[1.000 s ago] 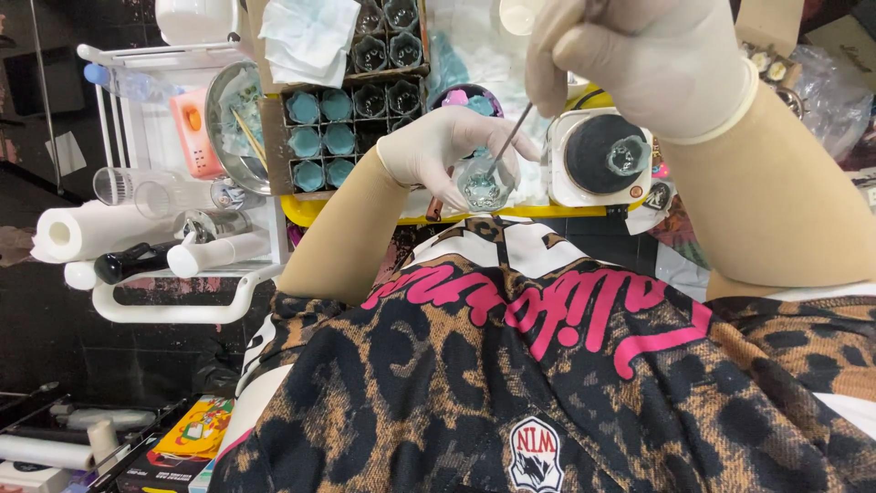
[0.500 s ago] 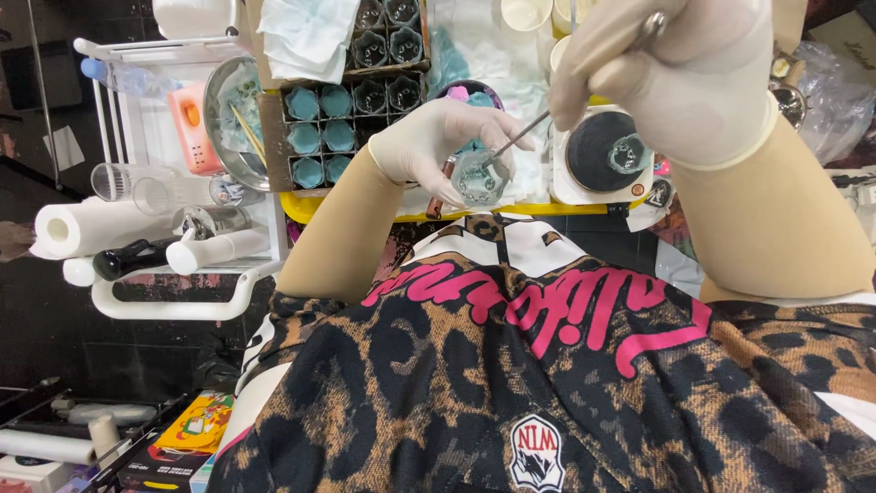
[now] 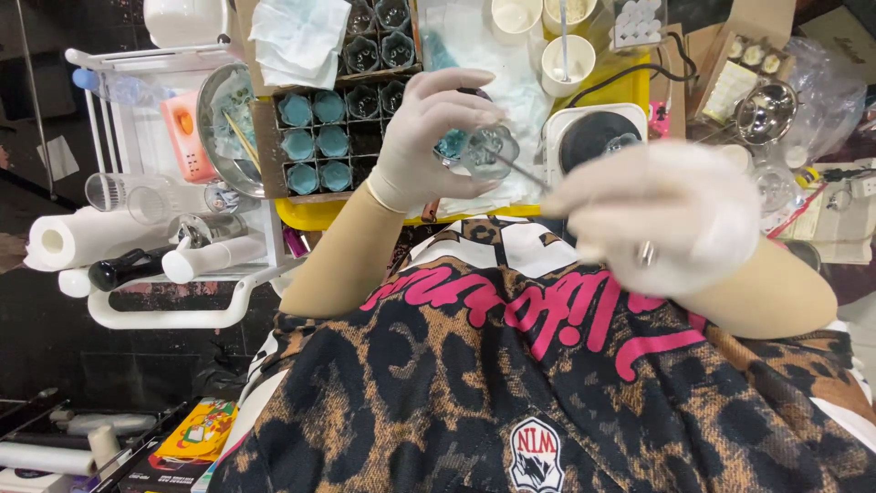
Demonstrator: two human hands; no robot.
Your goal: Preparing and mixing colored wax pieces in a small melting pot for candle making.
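Closest in, the gloved right hand (image 3: 657,219) is a blur over the leopard-print shirt (image 3: 511,383), its grip pinched on a thin metal rod (image 3: 520,169) that slants up to the left. Beyond it the gloved left hand (image 3: 429,137) has its grip closed round a small clear glass jar (image 3: 479,151), held in the air above the counter (image 3: 310,215), the rod's tip meeting the jar. Further back sits a cardboard tray of teal-filled jars (image 3: 315,137), with a round black hotplate (image 3: 593,137) just right of the held jar.
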